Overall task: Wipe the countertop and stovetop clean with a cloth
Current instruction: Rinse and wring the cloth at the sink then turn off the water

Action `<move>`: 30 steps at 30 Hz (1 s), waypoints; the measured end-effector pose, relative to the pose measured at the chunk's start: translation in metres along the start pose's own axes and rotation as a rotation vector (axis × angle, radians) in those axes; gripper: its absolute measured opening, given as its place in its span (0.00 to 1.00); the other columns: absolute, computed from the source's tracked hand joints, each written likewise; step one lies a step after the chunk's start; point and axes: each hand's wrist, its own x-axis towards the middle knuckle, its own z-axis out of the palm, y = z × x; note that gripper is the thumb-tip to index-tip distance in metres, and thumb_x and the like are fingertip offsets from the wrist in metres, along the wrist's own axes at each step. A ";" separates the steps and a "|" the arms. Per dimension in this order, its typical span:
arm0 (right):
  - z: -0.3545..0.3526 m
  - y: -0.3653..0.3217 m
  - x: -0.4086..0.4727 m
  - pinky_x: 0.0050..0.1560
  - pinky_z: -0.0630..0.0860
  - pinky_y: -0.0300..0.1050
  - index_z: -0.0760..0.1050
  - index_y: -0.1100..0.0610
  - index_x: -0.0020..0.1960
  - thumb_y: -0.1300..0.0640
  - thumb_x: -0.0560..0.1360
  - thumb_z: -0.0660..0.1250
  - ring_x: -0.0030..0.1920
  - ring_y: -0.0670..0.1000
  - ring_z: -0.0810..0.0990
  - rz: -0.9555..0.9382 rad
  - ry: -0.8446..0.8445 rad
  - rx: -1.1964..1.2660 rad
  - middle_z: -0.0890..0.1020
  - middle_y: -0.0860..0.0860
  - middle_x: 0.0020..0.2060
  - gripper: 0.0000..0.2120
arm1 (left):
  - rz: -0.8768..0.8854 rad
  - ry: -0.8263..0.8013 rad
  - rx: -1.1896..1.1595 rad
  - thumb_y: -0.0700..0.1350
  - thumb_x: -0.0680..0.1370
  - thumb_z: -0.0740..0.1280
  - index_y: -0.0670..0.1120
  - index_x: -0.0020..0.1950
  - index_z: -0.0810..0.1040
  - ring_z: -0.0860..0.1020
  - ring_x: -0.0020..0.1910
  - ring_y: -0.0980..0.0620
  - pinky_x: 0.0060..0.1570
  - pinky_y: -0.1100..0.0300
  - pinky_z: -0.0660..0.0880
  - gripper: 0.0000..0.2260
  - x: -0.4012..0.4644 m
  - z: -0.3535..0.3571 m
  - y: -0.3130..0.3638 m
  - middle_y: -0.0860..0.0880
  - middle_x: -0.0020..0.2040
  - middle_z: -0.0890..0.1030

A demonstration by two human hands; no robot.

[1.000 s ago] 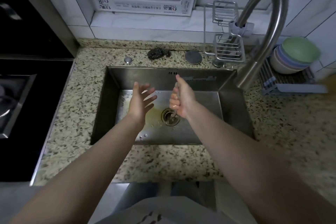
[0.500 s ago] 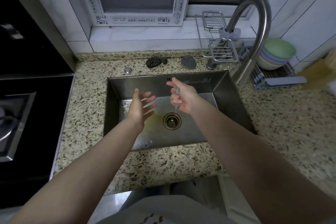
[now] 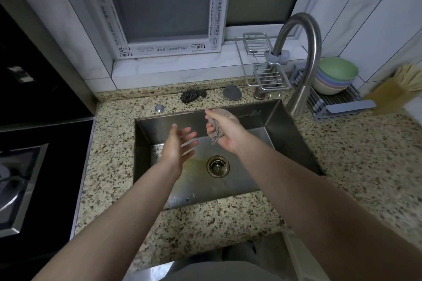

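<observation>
Over the steel sink, my right hand is closed around a small grey cloth, squeezed into a wad that sticks out above and below the fist. My left hand hovers beside it, a little lower and to the left, palm turned toward the cloth, fingers spread and holding nothing. The speckled granite countertop surrounds the sink. The black stovetop with a steel burner tray lies at the left edge.
A curved steel faucet arches over the sink's right back corner. Behind the sink lie a steel scourer, a round stopper and a wire rack. Stacked bowls sit on a drying rack at the right.
My right hand has lifted with the cloth toward the sink's back wall. The view has tilted upward, showing more of the window. My left hand stays open beside it.
</observation>
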 end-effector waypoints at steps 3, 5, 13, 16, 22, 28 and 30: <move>0.002 -0.005 -0.004 0.32 0.78 0.38 0.79 0.59 0.59 0.66 0.78 0.72 0.37 0.51 0.84 -0.012 -0.054 0.017 0.85 0.59 0.45 0.11 | -0.014 -0.007 0.027 0.58 0.86 0.50 0.48 0.56 0.80 0.82 0.55 0.48 0.66 0.48 0.74 0.22 -0.004 0.002 0.004 0.48 0.57 0.84; 0.004 -0.006 -0.008 0.25 0.70 0.35 0.79 0.59 0.62 0.63 0.79 0.71 0.30 0.46 0.78 -0.019 -0.026 -0.059 0.83 0.56 0.41 0.11 | -0.021 -0.008 0.033 0.58 0.86 0.50 0.48 0.55 0.80 0.82 0.54 0.48 0.66 0.48 0.74 0.22 -0.003 0.003 0.004 0.48 0.56 0.84; 0.004 -0.010 -0.020 0.22 0.53 0.39 0.66 0.52 0.34 0.44 0.81 0.68 0.21 0.47 0.57 -0.042 0.125 -0.240 0.63 0.48 0.23 0.22 | -0.037 -0.021 0.083 0.55 0.87 0.52 0.46 0.53 0.80 0.82 0.52 0.48 0.64 0.49 0.74 0.20 -0.008 0.011 0.009 0.47 0.53 0.84; 0.007 -0.009 -0.023 0.22 0.53 0.39 0.63 0.51 0.31 0.46 0.83 0.64 0.20 0.48 0.57 -0.108 0.193 -0.252 0.62 0.48 0.21 0.24 | -0.066 -0.029 0.106 0.55 0.86 0.54 0.46 0.51 0.80 0.82 0.49 0.48 0.57 0.51 0.77 0.19 -0.006 0.013 0.008 0.48 0.49 0.84; 0.014 -0.010 -0.028 0.30 0.75 0.42 0.75 0.58 0.42 0.42 0.84 0.61 0.27 0.52 0.79 -0.334 0.197 -0.391 0.80 0.51 0.26 0.21 | -0.148 -0.182 0.162 0.56 0.83 0.62 0.44 0.49 0.79 0.77 0.36 0.52 0.38 0.60 0.75 0.16 -0.012 0.026 0.010 0.47 0.41 0.80; 0.015 -0.012 -0.041 0.52 0.78 0.44 0.81 0.53 0.61 0.42 0.87 0.53 0.53 0.55 0.83 -0.401 -0.031 -0.615 0.84 0.58 0.49 0.22 | -0.065 -0.279 0.111 0.56 0.82 0.66 0.43 0.61 0.80 0.81 0.52 0.50 0.53 0.58 0.78 0.18 -0.011 0.035 0.015 0.47 0.50 0.83; 0.011 -0.013 -0.044 0.59 0.76 0.42 0.81 0.48 0.63 0.43 0.87 0.53 0.59 0.46 0.82 -0.391 -0.092 -0.618 0.83 0.48 0.55 0.20 | -0.004 -0.238 0.122 0.51 0.82 0.66 0.40 0.64 0.78 0.81 0.54 0.49 0.57 0.57 0.78 0.16 -0.008 0.034 0.016 0.45 0.51 0.82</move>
